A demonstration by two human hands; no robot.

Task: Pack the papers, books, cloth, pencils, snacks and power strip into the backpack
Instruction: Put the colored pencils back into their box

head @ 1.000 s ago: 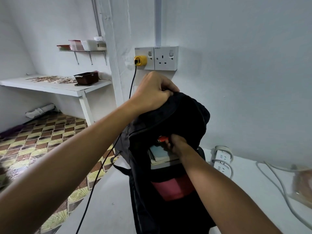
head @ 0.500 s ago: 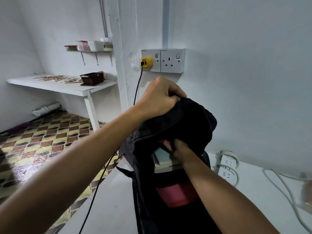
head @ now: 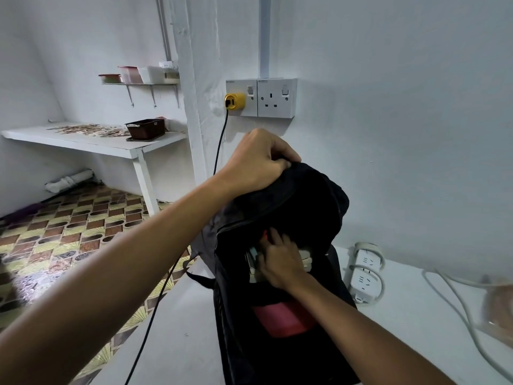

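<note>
A black backpack (head: 305, 195) stands upright on the white table (head: 177, 329), its top flap held up. My left hand (head: 258, 159) grips the top of the bag. My right hand (head: 280, 262) reaches into the opening, fingers laid flat over a stack of books (head: 305, 261); a small red item (head: 265, 235) shows at the fingertips. A red cloth-like patch (head: 283, 320) shows lower in the bag. The white power strip (head: 363, 276), cord wound around it, lies on the table right of the bag. A blurred clear snack bag (head: 499, 309) sits at the far right.
A black cable (head: 219, 151) hangs from a yellow plug (head: 234, 101) in the wall socket (head: 274, 98), just left of the bag. A white cord (head: 458, 301) trails across the table at right. A side table (head: 111, 145) with a brown tray stands beyond the patterned floor.
My right hand has pushed deeper into the bag, spreading flat over the books. My left hand keeps its hold on the top of the bag.
</note>
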